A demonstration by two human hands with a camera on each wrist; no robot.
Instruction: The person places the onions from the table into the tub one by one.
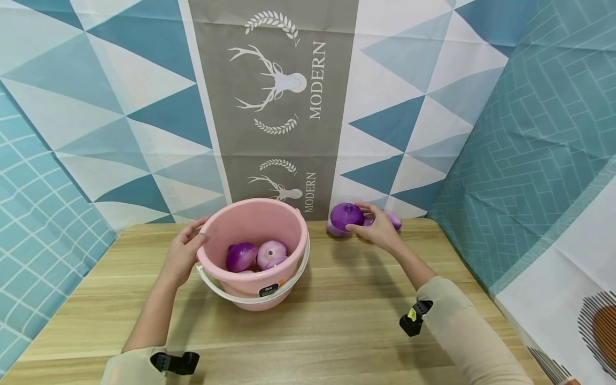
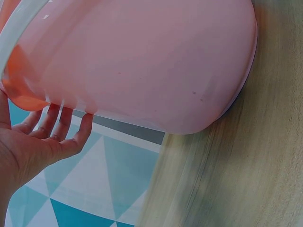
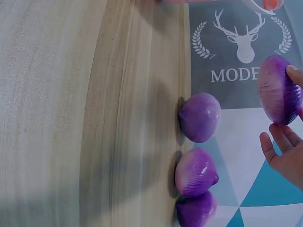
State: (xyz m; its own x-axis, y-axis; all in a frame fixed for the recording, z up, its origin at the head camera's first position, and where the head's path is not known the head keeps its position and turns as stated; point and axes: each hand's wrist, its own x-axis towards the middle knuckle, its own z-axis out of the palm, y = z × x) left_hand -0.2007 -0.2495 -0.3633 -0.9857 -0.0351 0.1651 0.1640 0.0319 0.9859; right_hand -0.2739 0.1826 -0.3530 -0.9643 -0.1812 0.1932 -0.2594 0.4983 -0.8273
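Observation:
A pink bucket [image 1: 260, 286] stands upright on the table, its white handle [image 1: 236, 299] hanging down at the front. My left hand [image 1: 185, 248] grips its left rim; in the left wrist view, this hand's fingers [image 2: 61, 124] lie against the outer wall. Inside the bucket are a dark purple onion [image 1: 240, 256], a paler onion [image 1: 271, 253] and others partly hidden. My right hand [image 1: 377, 227] pinches a purple onion [image 3: 273, 90] between thumb and fingers, lifted off the table. Below it in the right wrist view, three onions lie on the table, the nearest to the bucket being one purple onion [image 3: 201, 117].
The wooden table [image 1: 337, 331] ends at the back against a patterned wall cloth [image 1: 399, 69] with blue triangles and deer prints. At the right hangs a teal cloth [image 1: 544, 133]. A white cloth with a brown round print [image 1: 606, 331] lies at the lower right.

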